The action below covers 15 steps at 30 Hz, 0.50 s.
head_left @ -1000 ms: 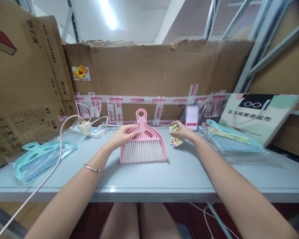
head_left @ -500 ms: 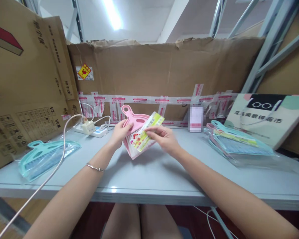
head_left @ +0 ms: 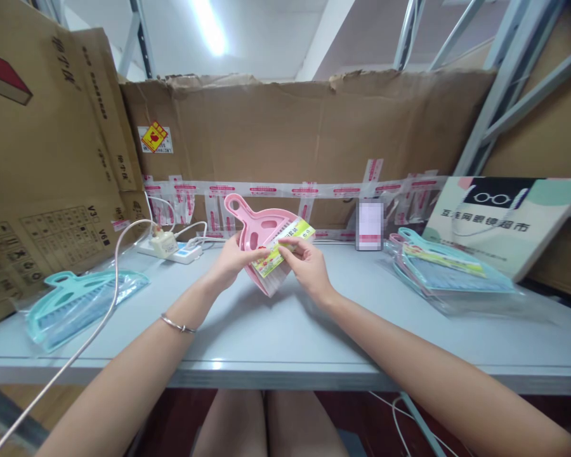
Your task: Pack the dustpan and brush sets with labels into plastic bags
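Above the middle of the table, my left hand (head_left: 227,262) is closed on the left edge of a pink dustpan (head_left: 252,219), its thumb lying over a card. The dustpan is tilted, handle with its hole pointing up and left, and pale brush bristles (head_left: 276,277) show at its lower part. A yellow-green and white printed label card (head_left: 269,261) lies slantwise across the front. With thumb and fingers, my right hand (head_left: 310,266) pinches this card at its right-hand side. The fingers behind the dustpan are hidden.
Left on the table (head_left: 209,346) lies a bagged turquoise dustpan (head_left: 83,301), with a white cable (head_left: 116,273) passing in front. A power strip (head_left: 185,252) sits behind. Bagged dustpans (head_left: 457,270), a paper bag (head_left: 495,222) and a phone-like screen (head_left: 370,225) stand right. Cardboard (head_left: 266,127) walls the back.
The card has slid down and turned across the dustpan, showing more pink above it. My left thumb has moved onto the card; my right hand still pinches it.
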{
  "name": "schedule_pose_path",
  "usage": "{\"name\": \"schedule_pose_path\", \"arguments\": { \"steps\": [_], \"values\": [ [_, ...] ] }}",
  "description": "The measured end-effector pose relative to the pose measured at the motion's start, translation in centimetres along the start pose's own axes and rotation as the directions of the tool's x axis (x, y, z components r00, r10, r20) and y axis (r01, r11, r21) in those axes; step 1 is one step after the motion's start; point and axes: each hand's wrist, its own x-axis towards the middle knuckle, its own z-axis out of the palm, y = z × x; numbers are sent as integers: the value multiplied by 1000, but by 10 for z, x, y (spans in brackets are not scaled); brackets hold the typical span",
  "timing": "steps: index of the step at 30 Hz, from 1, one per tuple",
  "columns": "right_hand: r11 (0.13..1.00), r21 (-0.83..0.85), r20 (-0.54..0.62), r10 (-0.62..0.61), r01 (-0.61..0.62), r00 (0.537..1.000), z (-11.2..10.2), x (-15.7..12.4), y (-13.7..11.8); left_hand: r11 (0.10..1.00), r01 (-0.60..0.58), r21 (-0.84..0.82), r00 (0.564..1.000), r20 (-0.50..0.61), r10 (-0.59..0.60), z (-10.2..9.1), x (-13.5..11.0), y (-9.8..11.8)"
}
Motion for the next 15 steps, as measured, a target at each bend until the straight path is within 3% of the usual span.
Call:
{"name": "schedule_pose_path", "arguments": {
  "steps": [4, 6, 8, 10, 11, 13, 15],
  "values": [
    [999, -18, -20, -40, 40, 999, -3, 0, -2, 1000, 15, 26, 1000, -13, -15, -5, 2, -2],
    [993, -68, -181, -110, 100, 977, -6, 2, -4, 1000, 9, -10, 999, -32, -10, -8, 4, -1],
    [990, -106, -376, -125, 92, 918, -9, 4, -4, 997, -6, -74, 999, -43, 3, -10, 5, 2],
    [1000, -6, -430, 24, -29, 903, -11, 7, -3, 991, -15, -136, 1000, -24, 11, -11, 5, 5],
    [988, 94, -359, 149, -123, 921, -11, 7, -2, 988, -9, -156, 1000, -2, 8, -11, 5, 6],
    [903, 286, -76, 356, -321, 932, -8, 7, -2, 985, 10, -172, 999, 49, -2, -10, 4, 6],
    [807, 396, 163, 407, -438, 899, -3, 4, -2, 984, 17, -175, 995, 103, 1, -8, 2, 3]
  ]
}}
